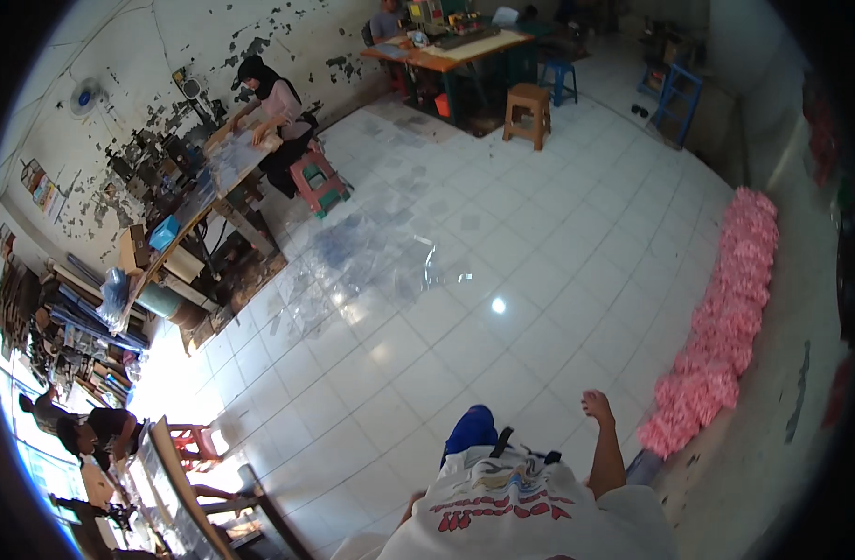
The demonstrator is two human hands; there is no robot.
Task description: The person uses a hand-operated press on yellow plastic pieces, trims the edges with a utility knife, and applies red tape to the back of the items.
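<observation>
My right hand (595, 406) hangs out ahead of my body on the right, over the white tiled floor (502, 364). Its fingers are loosely bent and a little apart, and I see nothing in them. Nearest to it, along the right wall, lies a long heap of pink bundles (716, 327). Only a sliver of my left arm (412, 505) shows beside my white printed shirt (521, 509); the left hand itself is hidden. A blue-clad leg (469, 427) of mine reaches forward beneath the shirt.
Clear plastic sheets (362, 247) lie scattered on the floor. At the left, a person (273, 107) works at a bench (231, 177) beside a red stool (317, 179). A brown stool (527, 117) and a work table (465, 54) stand farther off. More people sit at lower left.
</observation>
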